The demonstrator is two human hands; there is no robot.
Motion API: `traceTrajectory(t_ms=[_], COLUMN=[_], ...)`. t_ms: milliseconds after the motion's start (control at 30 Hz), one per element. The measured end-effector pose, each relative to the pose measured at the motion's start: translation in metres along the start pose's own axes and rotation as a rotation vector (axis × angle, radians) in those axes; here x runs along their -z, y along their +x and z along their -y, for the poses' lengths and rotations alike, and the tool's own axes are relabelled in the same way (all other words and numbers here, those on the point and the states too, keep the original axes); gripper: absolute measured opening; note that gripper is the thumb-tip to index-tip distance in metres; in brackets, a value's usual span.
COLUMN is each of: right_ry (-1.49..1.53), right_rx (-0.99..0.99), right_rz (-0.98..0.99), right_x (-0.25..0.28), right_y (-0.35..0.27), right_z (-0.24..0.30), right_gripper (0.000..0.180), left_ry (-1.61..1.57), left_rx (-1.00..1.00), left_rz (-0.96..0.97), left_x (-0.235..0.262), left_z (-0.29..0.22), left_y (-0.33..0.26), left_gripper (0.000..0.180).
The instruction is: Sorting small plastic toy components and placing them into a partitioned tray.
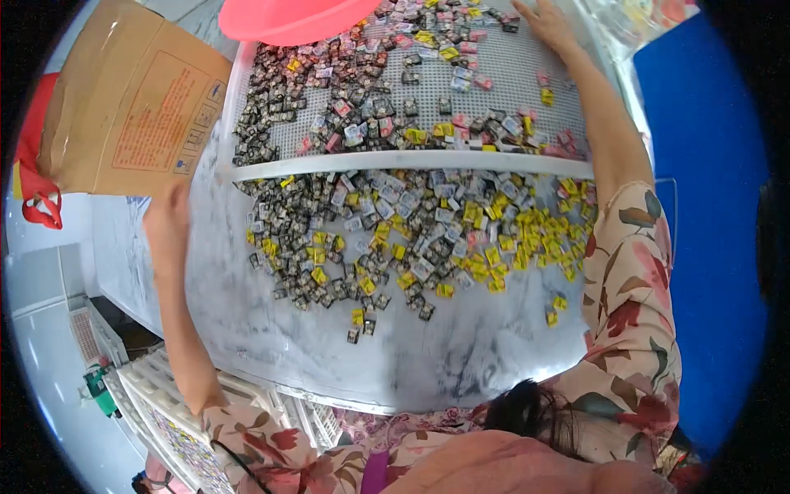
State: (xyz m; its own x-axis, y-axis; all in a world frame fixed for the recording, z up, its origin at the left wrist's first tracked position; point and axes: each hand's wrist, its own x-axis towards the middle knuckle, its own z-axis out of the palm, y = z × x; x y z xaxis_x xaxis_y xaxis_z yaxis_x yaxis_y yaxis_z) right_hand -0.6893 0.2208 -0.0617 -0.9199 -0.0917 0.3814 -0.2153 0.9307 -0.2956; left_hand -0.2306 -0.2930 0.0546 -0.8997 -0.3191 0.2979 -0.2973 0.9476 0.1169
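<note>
My right hand [549,26] reaches over the far right part of a white mesh tray [527,74], its fingers stretched out and apart. Nothing shows in its grasp. My left hand [169,212] is at the near lower corner of a brown cardboard box [156,107], blurred, with its fingers hard to make out; whether it grips the box I cannot tell. Small wrapped packets [387,202] in black, yellow, white and pink lie in a loose heap on the table in front of the tray. More packets [288,82] cover much of the tray's mesh, most thickly at its left.
A pink basin [300,16] rests at the tray's far left. The grey marbled table [329,362] curves along its near edge. White plastic crates [177,412] stand below at the left, and a blue surface [708,165] lies to the right. Red fabric [37,185] hangs beside the box.
</note>
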Motion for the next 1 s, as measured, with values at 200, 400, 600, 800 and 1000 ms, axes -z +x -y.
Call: traceTrajectory(t_ms=[200,400,600,800,1000], right_ry=[0.224,0.807,1.111,0.743,0.438], right_rx=[0.616,0.753,0.394,0.293,0.149], right_rz=[0.293,0.110,0.538,0.470,0.500], right_x=[-0.029,-0.051,-0.016,0.053,0.089], right_y=[0.024,-0.019,-0.081,-0.125,-0.141], right_z=[0.086,0.124,0.113,0.099,0.085], right_gripper=[0.047,0.039,0.037,0.035,0.031], left_ry=[-0.526,-0.268,-0.299,-0.381,-0.410], left_rx=[-0.896,-0.465,-0.614,-0.512,-0.455], left_rz=[-0.111,-0.179,0.002,0.321,0.545], left_x=[-0.106,-0.210,-0.174,-0.141,-0.132], left_z=[-0.242,-0.292,-0.292,-0.302,-0.320], left_y=[0.140,0.225,0.158,0.113,0.095], left_gripper=[0.035,0.041,0.034,0.041,0.065])
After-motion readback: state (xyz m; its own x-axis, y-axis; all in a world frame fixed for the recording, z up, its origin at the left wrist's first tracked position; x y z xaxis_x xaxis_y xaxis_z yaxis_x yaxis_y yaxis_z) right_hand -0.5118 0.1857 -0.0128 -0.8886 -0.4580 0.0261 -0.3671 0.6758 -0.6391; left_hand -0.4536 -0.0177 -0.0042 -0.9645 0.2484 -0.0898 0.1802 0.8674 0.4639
